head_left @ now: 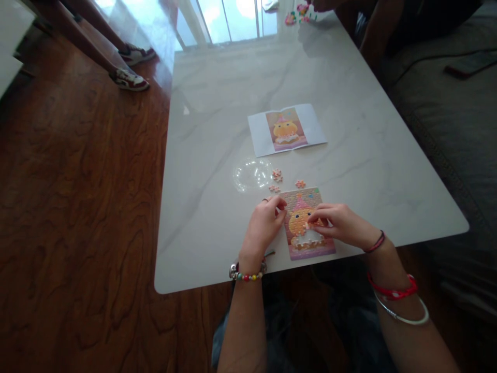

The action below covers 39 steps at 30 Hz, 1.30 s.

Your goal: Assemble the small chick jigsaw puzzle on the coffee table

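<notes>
A mostly assembled jigsaw puzzle (298, 248) lies at the table's near edge, showing an orange cartoon animal in a pink party hat behind a white cake. Over its middle, the fingertips of my right hand (341, 223) pinch a small puzzle piece (309, 226). My left hand (266, 220) rests by the puzzle's left edge with curled fingers; what they hold, if anything, is hidden. Just beyond the puzzle lie several loose pieces: a small cluster (277, 175), a few pieces (274, 188) below it and another piece (300, 184) to the right.
A creased paper sheet (256, 137) printed with the same picture lies farther up the white table (209, 207). At the far end, another person's hand (324, 4) is beside small colourful items (291, 18). Someone's legs in sneakers (130, 80) stand at left. A phone (471, 65) lies at right.
</notes>
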### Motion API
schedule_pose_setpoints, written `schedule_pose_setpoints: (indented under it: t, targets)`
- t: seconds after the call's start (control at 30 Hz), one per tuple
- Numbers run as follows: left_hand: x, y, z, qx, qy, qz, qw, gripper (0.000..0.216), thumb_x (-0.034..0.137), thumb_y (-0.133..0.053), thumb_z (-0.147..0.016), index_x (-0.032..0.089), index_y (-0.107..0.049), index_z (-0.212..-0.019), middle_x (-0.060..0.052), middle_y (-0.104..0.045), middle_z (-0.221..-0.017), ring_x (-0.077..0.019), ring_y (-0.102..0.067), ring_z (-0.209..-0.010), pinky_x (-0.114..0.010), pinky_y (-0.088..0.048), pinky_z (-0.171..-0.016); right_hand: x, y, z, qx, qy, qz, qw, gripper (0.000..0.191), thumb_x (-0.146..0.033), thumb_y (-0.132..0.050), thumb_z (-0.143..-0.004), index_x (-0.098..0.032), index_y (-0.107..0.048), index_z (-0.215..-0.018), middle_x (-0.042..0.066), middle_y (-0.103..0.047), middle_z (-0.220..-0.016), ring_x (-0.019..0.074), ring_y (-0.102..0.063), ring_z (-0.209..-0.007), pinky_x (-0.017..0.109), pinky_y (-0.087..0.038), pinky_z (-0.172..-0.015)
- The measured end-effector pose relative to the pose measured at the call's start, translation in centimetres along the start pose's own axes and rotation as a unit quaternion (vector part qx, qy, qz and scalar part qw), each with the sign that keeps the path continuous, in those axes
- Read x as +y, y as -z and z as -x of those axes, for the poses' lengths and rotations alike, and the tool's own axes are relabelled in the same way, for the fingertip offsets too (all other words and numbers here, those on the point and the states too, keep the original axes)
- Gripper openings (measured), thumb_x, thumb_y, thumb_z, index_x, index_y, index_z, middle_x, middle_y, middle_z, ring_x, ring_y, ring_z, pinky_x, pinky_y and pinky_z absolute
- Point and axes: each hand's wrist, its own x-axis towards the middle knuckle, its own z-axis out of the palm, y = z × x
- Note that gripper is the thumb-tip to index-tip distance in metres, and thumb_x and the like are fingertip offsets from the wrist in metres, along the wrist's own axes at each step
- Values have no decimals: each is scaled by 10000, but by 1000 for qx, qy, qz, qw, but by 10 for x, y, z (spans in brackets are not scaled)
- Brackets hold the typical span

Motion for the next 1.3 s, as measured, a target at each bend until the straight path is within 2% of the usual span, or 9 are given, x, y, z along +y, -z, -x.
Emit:
schedule_pose_setpoints:
  t: [0.23,0.47,0.67,0.8,1.03,1.3]
  targets:
    - [0,-8,12,19,4,-35,999,102,106,-485,-735,191,-533,-766,-12,-575,-786,-109,-522,-657,-254,-423,-641,-2,-11,16,25,-1,12,1000,83,-167,-534,-745,-167,-614,-766,23,-590,-739,100,-532,-638,225,-427,-603]
    - [4,-17,23,29,0,-43,999,86,141,-466,-770,191,-535,-777,-19,-571,-789,-107,-522,-655,-243,-423,-633,-4,-25,23,60,39,14,997,111,-160,-527,-755,-188,-629,-790,38,-586,-793,130,-553,-749,255,-456,-680]
    - [4,-17,18,32,7,-44,999,76,136,-484,-756,188,-539,-768,-18,-572,-775,-108,-523,-646,-239,-420,-622,-6,-33,20,46,47,23,998,124,-159,-512,-771,-185,-632,-787,41,-589,-797,127,-560,-733,261,-460,-681]
    - [7,-17,13,39,1,-49,998,86,142,-466,-771,186,-539,-785,-24,-572,-778,-111,-523,-649,-244,-421,-624,-5,-29,20,46,46,25,998,126,-163,-510,-773,-178,-631,-807,50,-598,-833,134,-565,-764,262,-462,-699]
    - [18,-26,6,23,-26,-42,999,93,140,-468,-770,187,-535,-816,-26,-573,-808,-111,-526,-666,-250,-435,-638,13,-12,30,98,-12,21,995,122,-165,-531,-754,-194,-634,-813,36,-625,-834,127,-580,-736,255,-467,-692]
    - [22,-28,7,12,-21,-47,999,104,120,-485,-752,191,-535,-809,-23,-563,-802,-116,-522,-664,-255,-436,-631,5,-19,26,82,16,33,996,140,-168,-496,-778,-189,-633,-798,47,-613,-858,124,-566,-717,245,-454,-674]
